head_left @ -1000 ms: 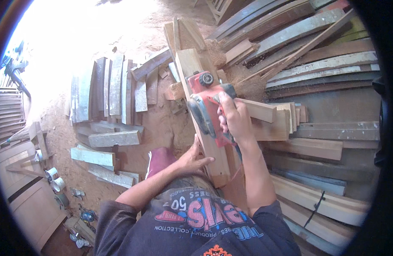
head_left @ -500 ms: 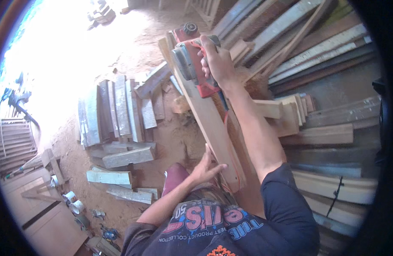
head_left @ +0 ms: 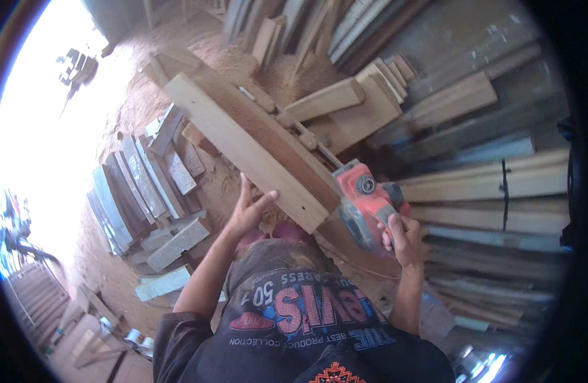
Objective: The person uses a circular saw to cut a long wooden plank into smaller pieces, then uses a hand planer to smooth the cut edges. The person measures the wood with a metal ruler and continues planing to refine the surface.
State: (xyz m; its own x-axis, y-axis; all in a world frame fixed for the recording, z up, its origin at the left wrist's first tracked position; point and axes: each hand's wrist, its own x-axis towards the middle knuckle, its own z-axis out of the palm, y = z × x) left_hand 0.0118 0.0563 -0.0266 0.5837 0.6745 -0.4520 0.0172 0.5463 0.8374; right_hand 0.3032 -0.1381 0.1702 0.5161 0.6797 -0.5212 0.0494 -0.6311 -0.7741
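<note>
Pale, freshly cut wood fills the middle of the frame: a long, light-coloured plank (head_left: 249, 150) runs from the upper left down toward the centre, lying on top of a darker brown board (head_left: 268, 131) that follows the same slant. Your left hand (head_left: 249, 210) sits at the plank's near end, just left of centre, fingers spread and thumb out, pressed against the edge of the wood rather than wrapped round it. Your right hand (head_left: 402, 233) is right of centre and a little lower, closed around the handle of a red and grey electric hand planer (head_left: 367, 204). The planer rests just off the near end of the plank, beside the dark board (whether its sole touches the wood cannot be told from here). So the plank lies up and away from both hands, with your left hand on it and your right hand and the tool just to its right.

Grey weathered boards (head_left: 141, 191) lie side by side on the sawdust-covered ground (head_left: 141, 108) at the left. More stacked timber lengths (head_left: 472, 172) fill the right side of the frame, and short pale offcuts (head_left: 351, 102) lie above the planer.
</note>
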